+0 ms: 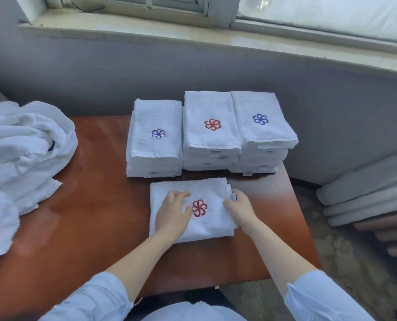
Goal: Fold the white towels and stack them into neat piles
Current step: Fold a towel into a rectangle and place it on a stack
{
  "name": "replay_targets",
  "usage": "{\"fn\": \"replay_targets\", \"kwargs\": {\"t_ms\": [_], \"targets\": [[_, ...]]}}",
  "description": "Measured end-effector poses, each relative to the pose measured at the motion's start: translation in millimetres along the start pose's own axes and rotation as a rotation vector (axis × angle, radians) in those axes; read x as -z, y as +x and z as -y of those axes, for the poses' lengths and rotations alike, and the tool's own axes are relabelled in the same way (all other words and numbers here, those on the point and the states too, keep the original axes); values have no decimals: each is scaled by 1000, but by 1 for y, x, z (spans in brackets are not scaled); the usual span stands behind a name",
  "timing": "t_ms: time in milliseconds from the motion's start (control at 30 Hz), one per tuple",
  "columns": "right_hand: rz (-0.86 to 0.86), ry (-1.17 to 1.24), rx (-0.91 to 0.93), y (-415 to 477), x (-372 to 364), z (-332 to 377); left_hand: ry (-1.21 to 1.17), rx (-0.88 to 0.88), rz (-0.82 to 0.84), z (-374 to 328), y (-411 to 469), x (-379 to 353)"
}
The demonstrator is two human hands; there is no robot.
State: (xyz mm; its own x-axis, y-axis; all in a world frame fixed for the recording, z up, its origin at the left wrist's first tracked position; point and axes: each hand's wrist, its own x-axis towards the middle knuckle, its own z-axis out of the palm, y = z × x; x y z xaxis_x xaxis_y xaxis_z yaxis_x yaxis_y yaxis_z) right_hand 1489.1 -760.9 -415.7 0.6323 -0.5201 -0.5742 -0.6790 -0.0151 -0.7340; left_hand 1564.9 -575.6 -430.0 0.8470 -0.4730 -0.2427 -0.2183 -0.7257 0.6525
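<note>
one folded white terry towel [212, 222], red pinwheel emblem, lying on glossy brown wooden bench [100, 205]; left hand [173, 214] resting flat on it, right hand [240, 210] pinching its right edge.

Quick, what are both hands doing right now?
Left hand: open, resting on the folded towel.
Right hand: closed, pinching the folded towel's right edge.

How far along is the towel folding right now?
Done: three folded piles, purple-flower pile, red-flower pile, blue-flower pile, stand at the far side of the table. In hand: the left hand rests on a folded towel, the right hand grips its edge. Left: stacking it, then folding the loose heap.
</note>
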Motion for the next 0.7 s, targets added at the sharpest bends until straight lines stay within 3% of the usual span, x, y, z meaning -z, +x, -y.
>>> {"fn": "replay_targets", "kwargs": {"t_ms": [133,233,333,467,700], "targets": [[-67,-340,57,12,9,-12,362,-23,8,-6,0,-18],[-153,-660,445,18,11,-12,515,-4,27,-6,-3,-29],[82,-861,703,29,10,-6,557,26,43,-2,-8,-38],[390,-1023,554,46,6,-3,615,14,93,10,-18,-46],[444,-1165,496,59,7,-1,610,-35,233,19,-18,-40]]}}
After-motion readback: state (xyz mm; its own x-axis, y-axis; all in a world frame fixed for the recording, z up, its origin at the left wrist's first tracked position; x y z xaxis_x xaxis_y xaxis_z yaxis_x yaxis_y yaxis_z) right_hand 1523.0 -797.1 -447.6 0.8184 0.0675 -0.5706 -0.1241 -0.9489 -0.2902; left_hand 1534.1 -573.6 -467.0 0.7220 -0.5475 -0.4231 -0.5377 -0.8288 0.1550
